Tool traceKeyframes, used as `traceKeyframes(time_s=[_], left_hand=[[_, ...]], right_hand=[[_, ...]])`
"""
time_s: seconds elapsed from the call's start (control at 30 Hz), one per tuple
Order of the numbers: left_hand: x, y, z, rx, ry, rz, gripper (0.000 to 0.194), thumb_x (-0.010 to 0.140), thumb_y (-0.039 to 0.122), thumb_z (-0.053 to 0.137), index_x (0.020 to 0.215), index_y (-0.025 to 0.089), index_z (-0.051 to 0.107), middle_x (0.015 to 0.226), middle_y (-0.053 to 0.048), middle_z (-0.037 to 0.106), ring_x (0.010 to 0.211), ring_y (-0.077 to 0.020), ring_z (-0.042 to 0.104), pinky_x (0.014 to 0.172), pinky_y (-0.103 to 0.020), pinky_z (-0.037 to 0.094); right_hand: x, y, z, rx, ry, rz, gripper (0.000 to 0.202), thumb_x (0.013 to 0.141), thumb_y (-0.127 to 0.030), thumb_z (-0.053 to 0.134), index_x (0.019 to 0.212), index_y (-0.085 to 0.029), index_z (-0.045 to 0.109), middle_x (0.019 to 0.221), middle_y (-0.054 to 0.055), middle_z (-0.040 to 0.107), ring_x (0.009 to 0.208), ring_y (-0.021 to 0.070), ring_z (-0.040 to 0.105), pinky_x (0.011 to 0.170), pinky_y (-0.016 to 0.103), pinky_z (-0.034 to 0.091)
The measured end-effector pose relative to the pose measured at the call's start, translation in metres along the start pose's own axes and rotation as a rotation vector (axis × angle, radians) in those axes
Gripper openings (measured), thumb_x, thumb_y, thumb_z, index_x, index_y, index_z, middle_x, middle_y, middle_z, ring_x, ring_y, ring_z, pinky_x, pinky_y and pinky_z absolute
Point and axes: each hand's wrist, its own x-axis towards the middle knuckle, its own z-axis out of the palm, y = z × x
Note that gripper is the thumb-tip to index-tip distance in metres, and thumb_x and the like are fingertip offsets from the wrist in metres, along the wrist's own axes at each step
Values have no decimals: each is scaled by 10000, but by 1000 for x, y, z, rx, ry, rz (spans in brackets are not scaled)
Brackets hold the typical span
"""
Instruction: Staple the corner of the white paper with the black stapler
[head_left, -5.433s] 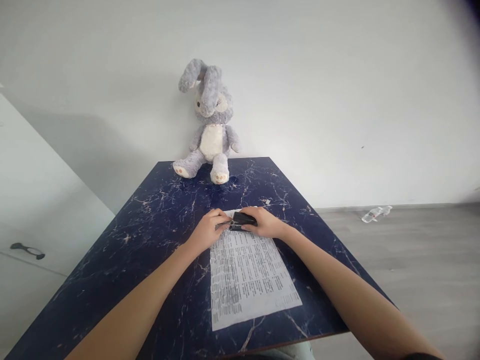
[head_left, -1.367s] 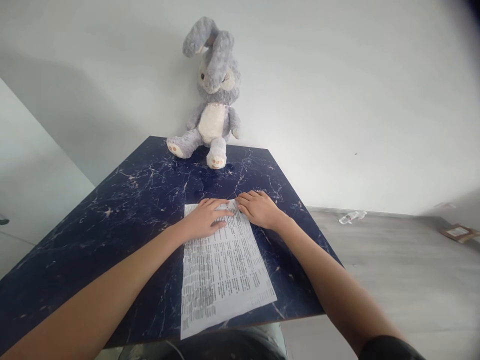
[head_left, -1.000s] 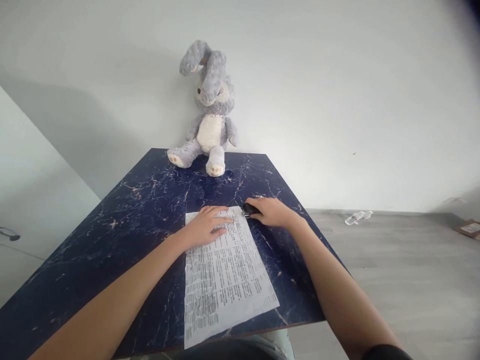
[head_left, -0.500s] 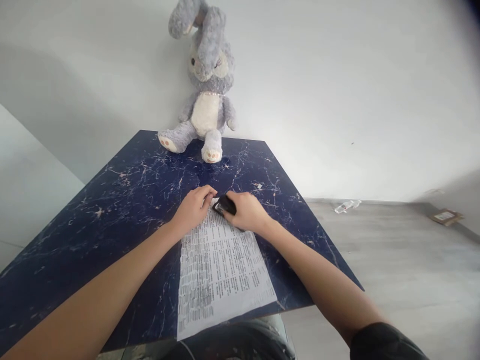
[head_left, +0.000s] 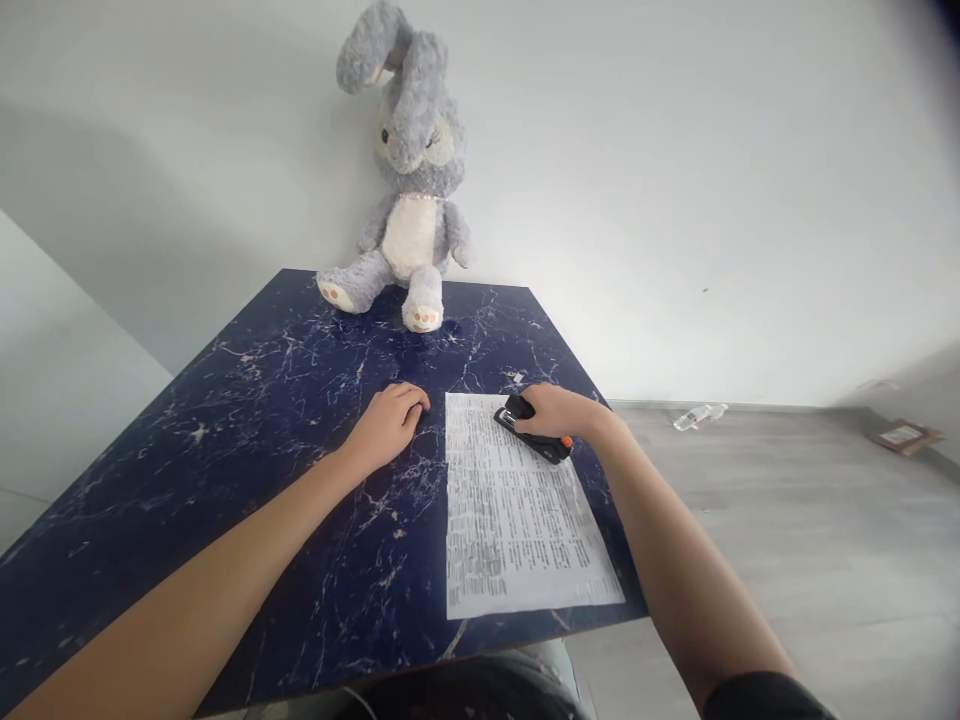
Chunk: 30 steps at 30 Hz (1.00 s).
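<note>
My right hand [head_left: 556, 408] is closed on a black stapler [head_left: 544, 442] with an orange tip at its rear end. The stapler lies at a slant across the upper part of a printed sheet of paper [head_left: 517, 520]. Whether its jaws grip the paper edge I cannot tell. Left of the sheet, my left hand [head_left: 390, 422] rests on the dark blue marbled table [head_left: 300, 440], apart from the paper. Its fingers bend loosely, with a gap to the thumb and nothing visible in them.
A grey plush rabbit [head_left: 412, 230] sits at the table's far edge against the white wall [head_left: 637, 200]. A small white scrap [head_left: 517, 378] lies beyond the sheet. On the floor to the right are a clear plastic bottle [head_left: 697, 416] and a flat brown cardboard piece [head_left: 904, 436].
The sheet and the stapler have moved right with my right hand. My left hand has let go of the paper's upper corner and stayed nearly in place.
</note>
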Motion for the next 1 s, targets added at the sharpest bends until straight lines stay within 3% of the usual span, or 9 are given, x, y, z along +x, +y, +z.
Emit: traceKeyframes(time_s=[0.1,0.17,0.27,0.4,0.53,0.7,0.87,1.0], left_hand=[[1,-3,1,-42,19,-11,271,1032,170,397,990,219,660,1130,-60,693,1074,-247,624,1009,-450,475],[1,-5,1,-72,45,-20,277,1034,172,386,999,220,656,1121,-65,686,1066,-244,627,1008,-441,485],[2,-5,-1,-105,92,-35,275,1027,165,385,989,219,651,1084,-70,678,1054,-243,631,988,-422,500],[2,-3,-4,-126,165,-56,275,1010,135,381,969,214,642,1042,-68,662,1019,-237,634,951,-402,504],[1,-7,-7,-160,296,-107,282,999,118,379,935,215,636,996,-60,651,981,-227,635,926,-384,503],[0,-12,-14,-157,491,-203,295,969,101,380,901,214,643,951,-57,648,922,-226,632,902,-390,503],[-2,-5,-27,-132,630,-217,304,931,67,371,914,227,628,1022,-68,639,1014,-246,629,944,-408,506],[-7,3,-38,-90,780,-259,261,917,52,376,857,226,561,985,-72,593,971,-240,602,914,-389,502]], right_hand=[[1,21,-6,186,31,-88,471,974,-648,557,838,-211,669,745,96,688,577,200,594,533,356,459],[6,37,-6,234,204,-71,469,1035,-584,470,915,-199,710,833,116,717,673,222,647,612,357,518],[22,54,5,87,448,-126,280,1000,-421,580,1021,-199,749,1063,129,733,914,268,691,840,411,566],[50,50,31,5,472,-353,277,988,-281,582,1202,-183,728,1347,142,662,1224,303,623,1114,515,470],[79,27,50,23,420,-464,398,1013,-157,441,1334,-200,670,1482,126,600,1379,260,558,1205,486,409],[121,-14,61,65,324,-559,471,994,-104,401,1417,-158,600,1555,160,534,1465,245,486,1242,465,365],[163,-81,71,80,219,-602,561,974,-57,412,1513,-194,492,1615,142,465,1522,249,406,1260,505,300],[183,-139,79,117,154,-711,545,1037,-161,476,1563,-291,417,1652,74,420,1564,251,323,1285,551,189]])
